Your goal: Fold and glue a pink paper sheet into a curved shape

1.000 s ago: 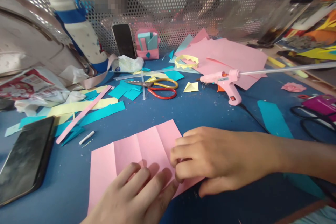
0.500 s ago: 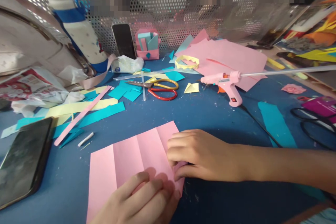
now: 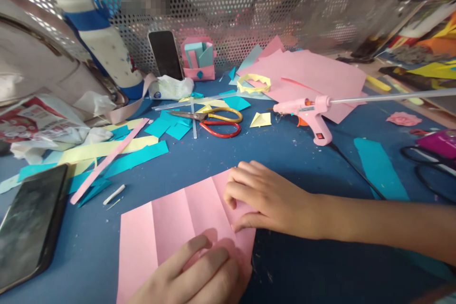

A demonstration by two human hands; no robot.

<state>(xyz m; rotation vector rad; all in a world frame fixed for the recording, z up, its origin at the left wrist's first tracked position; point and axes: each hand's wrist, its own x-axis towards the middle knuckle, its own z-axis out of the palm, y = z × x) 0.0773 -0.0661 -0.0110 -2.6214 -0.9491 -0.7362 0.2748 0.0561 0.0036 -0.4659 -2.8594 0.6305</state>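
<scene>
A sheet of pink paper (image 3: 174, 221) with several lengthwise creases lies on the blue table before me. My left hand (image 3: 199, 270) bends over its near part, fingers curled onto the surface; their tips and thumb are partly hidden. At the sheet's right strip, my right hand (image 3: 258, 199) holds the paper with curled fingers. The right thumb lies on top, close to a crease. Beyond the sheet, scissors (image 3: 213, 121) with one yellow and one red handle lie open. A pink glue gun (image 3: 309, 114) with a long glue stick rests to their right.
A dark phone (image 3: 32, 228) lies at left, near coloured paper strips (image 3: 110, 154). Behind stand a bottle (image 3: 103, 42), another phone (image 3: 166, 54) and a small pink paper holder (image 3: 198, 69). Pink sheets (image 3: 309, 73) are piled farther back. The gun's black cord (image 3: 356, 171) crosses the right side.
My right hand has lifted its fingers slightly, and its thumb has come onto the sheet. The paper's right strip shows flatter and wider. My left hand has shifted slightly.
</scene>
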